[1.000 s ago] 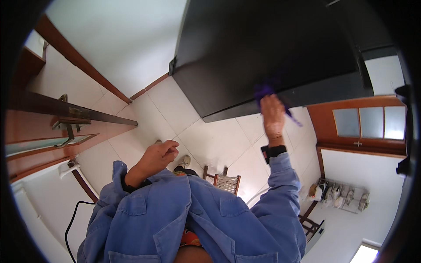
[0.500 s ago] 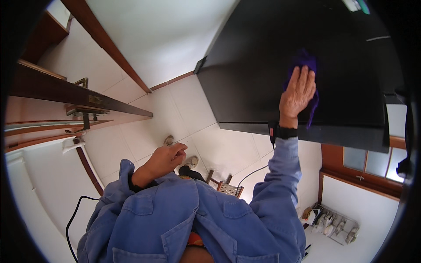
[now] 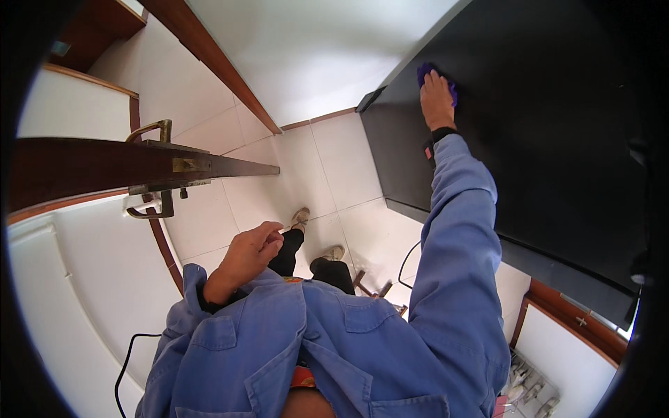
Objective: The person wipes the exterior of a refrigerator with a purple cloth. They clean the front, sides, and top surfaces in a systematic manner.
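Observation:
My right hand point(image 3: 437, 97) presses a purple cloth point(image 3: 425, 72) flat against the top of a large black cabinet point(image 3: 550, 139), near its far left corner. The arm is stretched out in a blue sleeve, with a dark watch at the wrist. My left hand point(image 3: 252, 249) hangs loosely curled in front of my chest, holding nothing. It is above the white tiled floor point(image 3: 327, 174). My two shoes point(image 3: 301, 217) show below on the tiles.
A dark wooden door point(image 3: 104, 167) with a brass handle point(image 3: 150, 129) stands edge-on at the left. A wooden skirting runs along the white wall. A black cable point(image 3: 411, 258) lies on the floor by the cabinet. A wooden-framed door is at lower right.
My right hand has slid the purple cloth across the black surface toward its far left corner. The view has tilted, and my left hand stays near my chest.

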